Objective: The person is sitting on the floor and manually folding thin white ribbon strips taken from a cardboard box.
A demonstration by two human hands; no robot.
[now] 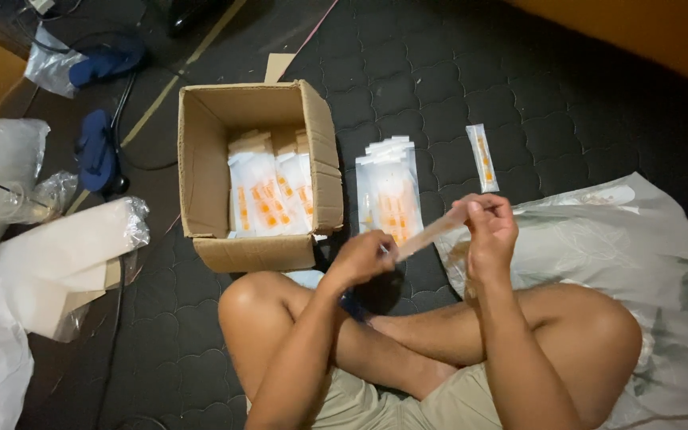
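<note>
Dark quilted floor mat (pixel 455 72) fills most of the frame. At the lower right lies a big pale plastic sheet (pixel 646 239). Left of the middle stands an open cardboard box (pixel 201 159) with white and orange packets (pixel 268 199) inside. Just right of the box lies a stack of the same packets (pixel 390 187). At the middle, the left hand (pixel 364 256) and the right hand (pixel 489 231) each pinch one end of a long thin packet (pixel 431 231), fingers closed on it.

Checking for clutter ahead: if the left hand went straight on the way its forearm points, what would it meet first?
Probably the stack of clear packets lying on the dark mat just beyond the left hand; how high the hand is cannot be judged.
</note>
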